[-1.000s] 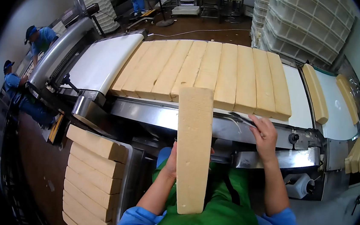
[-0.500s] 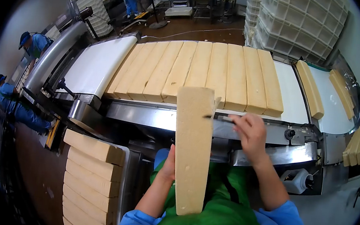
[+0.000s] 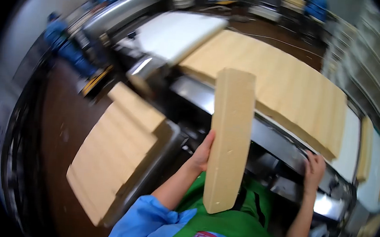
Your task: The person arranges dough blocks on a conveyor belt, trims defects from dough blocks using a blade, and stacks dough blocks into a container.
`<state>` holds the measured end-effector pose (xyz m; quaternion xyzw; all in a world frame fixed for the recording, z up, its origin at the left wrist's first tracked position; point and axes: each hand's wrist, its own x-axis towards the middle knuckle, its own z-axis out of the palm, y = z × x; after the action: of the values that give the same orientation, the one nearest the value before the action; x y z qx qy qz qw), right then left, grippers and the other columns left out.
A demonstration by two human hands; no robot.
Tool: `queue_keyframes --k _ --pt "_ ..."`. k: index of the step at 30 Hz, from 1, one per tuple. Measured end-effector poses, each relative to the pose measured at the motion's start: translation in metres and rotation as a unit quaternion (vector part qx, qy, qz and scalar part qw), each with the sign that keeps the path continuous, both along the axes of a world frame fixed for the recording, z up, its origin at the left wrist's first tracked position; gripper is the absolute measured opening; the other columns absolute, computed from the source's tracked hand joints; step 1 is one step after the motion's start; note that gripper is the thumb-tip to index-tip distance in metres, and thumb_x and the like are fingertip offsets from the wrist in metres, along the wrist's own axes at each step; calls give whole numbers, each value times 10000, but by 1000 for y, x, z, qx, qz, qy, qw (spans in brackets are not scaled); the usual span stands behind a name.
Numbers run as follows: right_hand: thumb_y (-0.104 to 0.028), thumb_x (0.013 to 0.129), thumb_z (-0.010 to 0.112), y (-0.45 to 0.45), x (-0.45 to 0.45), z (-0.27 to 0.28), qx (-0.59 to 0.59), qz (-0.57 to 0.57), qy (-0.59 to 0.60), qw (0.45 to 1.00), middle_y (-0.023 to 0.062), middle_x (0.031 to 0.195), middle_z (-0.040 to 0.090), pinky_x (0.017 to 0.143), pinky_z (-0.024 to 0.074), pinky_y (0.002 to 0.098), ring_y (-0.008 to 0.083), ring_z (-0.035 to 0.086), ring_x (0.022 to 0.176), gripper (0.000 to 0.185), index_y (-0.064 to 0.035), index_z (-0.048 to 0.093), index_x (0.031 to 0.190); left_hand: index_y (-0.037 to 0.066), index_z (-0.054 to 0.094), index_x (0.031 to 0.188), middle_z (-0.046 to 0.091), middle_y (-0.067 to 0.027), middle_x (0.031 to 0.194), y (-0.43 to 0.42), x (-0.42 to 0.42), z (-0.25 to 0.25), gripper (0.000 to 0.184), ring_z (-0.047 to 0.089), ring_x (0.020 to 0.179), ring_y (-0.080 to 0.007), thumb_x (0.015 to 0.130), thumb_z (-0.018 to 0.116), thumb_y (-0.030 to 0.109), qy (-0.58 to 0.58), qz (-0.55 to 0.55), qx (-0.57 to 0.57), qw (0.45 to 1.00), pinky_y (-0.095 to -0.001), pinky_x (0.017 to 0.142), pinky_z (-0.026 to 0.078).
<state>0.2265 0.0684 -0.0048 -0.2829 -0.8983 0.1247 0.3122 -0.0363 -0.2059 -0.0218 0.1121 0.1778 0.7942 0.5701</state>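
A long pale-yellow loaf [image 3: 229, 140] stands lengthwise in front of my apron, seen along its broad face. My left hand [image 3: 204, 151] grips it from the left side, thumb showing and the other fingers hidden behind. Over at the metal front rail [image 3: 282, 147] of the conveyor is my right hand [image 3: 314, 171], its fingers curled at the rail's edge. Whether a tool is between those fingers is too blurred to make out. Just beyond the rail lies a row of similar loaves [image 3: 274, 80], side by side on the white belt [image 3: 179, 34].
To my left, more loaves [image 3: 114, 152] rest on a metal-edged tray [image 3: 165, 148]. Further loaves [image 3: 365, 147] are on the right-hand section. White crates [image 3: 367, 57] are stacked at back right. Two people in blue [image 3: 63, 39] work at far left.
My view has swung left, so the scene shifts right and tilts. My right hand has left the loaf's side, where it held a thin dark-tipped tool, and reached the rail. My left hand keeps the loaf.
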Motion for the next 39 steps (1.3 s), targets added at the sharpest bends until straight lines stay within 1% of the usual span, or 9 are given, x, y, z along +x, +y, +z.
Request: queue_keyframes --k 5,10,14,16,18,19,22,27,39 --pt "-103 807 666 19 -2 -27 50 -6 -18 999 118 899 525 848 399 390 292 517 878 328 -55 656 1131 68 488 1350 583 -106 1287 -88 -38 48 609 577 1143 -232 970 429 540 59 221 -26 973 -378 981 471" --pt "-91 839 636 13 -5 -23 51 -36 -9 998 133 1055 540 923 389 396 311 521 1015 334 -25 616 1166 49 439 1374 588 -129 1259 -177 -82 86 627 599 1105 -257 986 383 537 158 473 -282 820 -399 947 506" --pt "-78 865 612 15 -5 -27 51 -34 0 998 136 1062 538 925 392 395 313 518 1019 307 -13 611 1165 22 396 1400 523 -142 1344 -250 -132 51 662 534 1205 -265 991 367 542 208 505 -368 753 -394 977 476" --pt "-72 888 591 13 -6 -26 45 -38 7 998 140 1061 537 918 401 396 314 516 1026 286 -13 610 1168 5 368 1425 476 -167 1391 -291 -173 -24 646 474 1274 -298 985 454 470 375 518 -585 498 -372 1027 418" --pt "-72 897 586 14 -5 -29 43 -35 11 998 140 1062 537 910 408 394 314 519 1024 281 -12 610 1170 29 343 1454 405 -198 1451 -299 -174 -61 625 372 1359 -322 961 536 361 490 441 -661 359 -363 1085 335" --pt "-72 905 581 15 -5 -30 42 -36 16 998 141 1063 536 903 415 393 314 522 1022 276 -12 610 1173 70 346 1466 350 -204 1491 -288 -171 -68 608 287 1411 -315 936 567 271 442 487 -648 383 -359 1133 253" --pt "-69 906 582 17 -3 -32 44 -39 9 998 139 1061 536 885 427 384 308 531 1005 278 -16 611 1177 91 388 1448 319 -267 1488 -282 -186 -81 595 256 1416 -372 912 580 266 435 557 -579 407 -377 1133 255" --pt "-60 909 576 15 -5 -31 54 -42 8 998 137 1038 530 875 431 374 306 535 984 278 -20 607 1182 100 418 1432 308 -256 1500 -275 -219 -87 549 256 1424 -341 914 557 216 429 589 -517 449 -362 1136 246" --pt "-117 941 540 24 -1 -39 89 -60 -19 994 169 1065 528 903 421 394 337 531 1013 271 -14 581 1188 139 374 1458 258 -255 1521 -259 -218 -88 568 235 1430 -349 916 529 211 419 590 -524 449 -357 1145 228"
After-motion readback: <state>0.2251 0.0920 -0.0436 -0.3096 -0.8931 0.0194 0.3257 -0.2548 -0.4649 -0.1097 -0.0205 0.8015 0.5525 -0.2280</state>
